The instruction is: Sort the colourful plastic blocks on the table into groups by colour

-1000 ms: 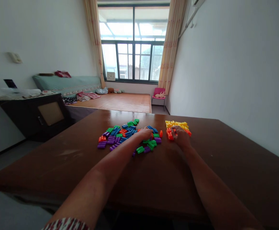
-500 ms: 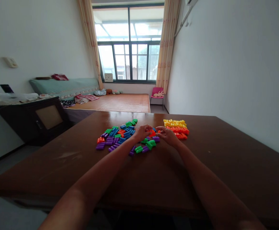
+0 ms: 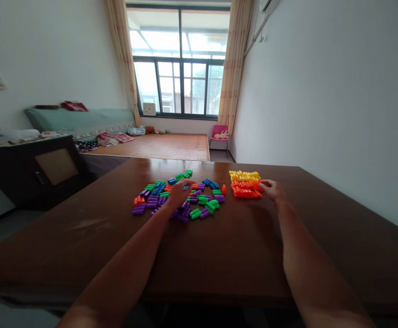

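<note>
Small plastic building pieces shaped like joined tubes lie in a mixed pile (image 3: 157, 200) of purple, green, blue and orange on the brown table. My left hand (image 3: 178, 193) is over the middle of this pile, fingers stretched and slightly curved, with no piece visible in them. To the right, orange pieces (image 3: 246, 189) are lined up in rows, with yellow pieces (image 3: 245, 175) lined up behind them. At the right end of the orange rows is my right hand (image 3: 273, 189), its thumb and fingers pinched on an orange piece there. A single orange piece (image 3: 224, 189) stands between pile and rows.
The brown table (image 3: 219, 259) extends to both sides. Beyond it are a bed (image 3: 171, 143), a pink chair (image 3: 219, 132) and a window. A dark cabinet (image 3: 48, 164) stands at the left; a white wall runs along the right.
My hands were close together around an orange piece by the pile. The right one has moved right to the orange rows, and the left one has drawn back left over the pile.
</note>
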Available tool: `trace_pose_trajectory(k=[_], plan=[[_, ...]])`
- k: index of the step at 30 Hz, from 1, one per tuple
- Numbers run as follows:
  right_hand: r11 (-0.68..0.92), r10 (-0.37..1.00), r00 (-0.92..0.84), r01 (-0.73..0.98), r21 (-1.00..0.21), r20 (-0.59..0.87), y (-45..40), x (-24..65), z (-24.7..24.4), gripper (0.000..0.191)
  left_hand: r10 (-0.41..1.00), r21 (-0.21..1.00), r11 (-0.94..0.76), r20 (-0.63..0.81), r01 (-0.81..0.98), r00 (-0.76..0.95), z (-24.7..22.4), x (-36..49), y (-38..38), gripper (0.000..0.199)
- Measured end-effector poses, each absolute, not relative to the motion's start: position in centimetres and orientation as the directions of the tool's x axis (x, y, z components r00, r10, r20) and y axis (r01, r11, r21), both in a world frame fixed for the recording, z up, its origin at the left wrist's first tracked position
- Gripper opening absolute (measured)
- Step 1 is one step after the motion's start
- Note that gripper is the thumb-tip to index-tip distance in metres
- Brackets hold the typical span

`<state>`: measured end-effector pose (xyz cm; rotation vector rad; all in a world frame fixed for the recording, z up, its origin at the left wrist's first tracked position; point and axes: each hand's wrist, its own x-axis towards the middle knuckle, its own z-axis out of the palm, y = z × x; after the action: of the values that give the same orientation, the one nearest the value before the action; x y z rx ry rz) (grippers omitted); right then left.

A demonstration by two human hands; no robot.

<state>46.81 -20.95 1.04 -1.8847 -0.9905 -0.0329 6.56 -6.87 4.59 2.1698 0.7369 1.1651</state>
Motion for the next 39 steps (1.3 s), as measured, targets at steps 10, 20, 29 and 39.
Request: trace_pose_trajectory(k=[10, 20, 29, 39], plan=[[-0.45, 0.6, 0.728, 0.65, -0.612, 0.332, -21.4, 46.1, -0.3, 0.024, 0.745, 0.672, -0.665, 0.571, 0.326, 0.345, 4.7, 5.0, -4.9, 0.024], [-0.383, 0.513, 0.599, 0.801, -0.46, 0.615, -21.2, 43.5, 1.4, 0.032, 0.811, 0.511, -0.578, 0.442, 0.636, 0.383, 5.3, 1.2, -2.9, 0.023], [-0.301, 0.566, 0.46, 0.888, -0.348, 0.685, -20.4, 41.9, 1.2, 0.03, 0.904, 0.303, -0.401, 0.283, 0.864, 0.321, 5.3, -0.9, -2.7, 0.029], [-0.297, 0.609, 0.436, 0.9, -0.319, 0.663, -20.2, 41.0, 1.2, 0.03, 0.912, 0.099, -0.4, 0.143, 0.911, 0.385, 3.2, 1.5, -2.8, 0.04]])
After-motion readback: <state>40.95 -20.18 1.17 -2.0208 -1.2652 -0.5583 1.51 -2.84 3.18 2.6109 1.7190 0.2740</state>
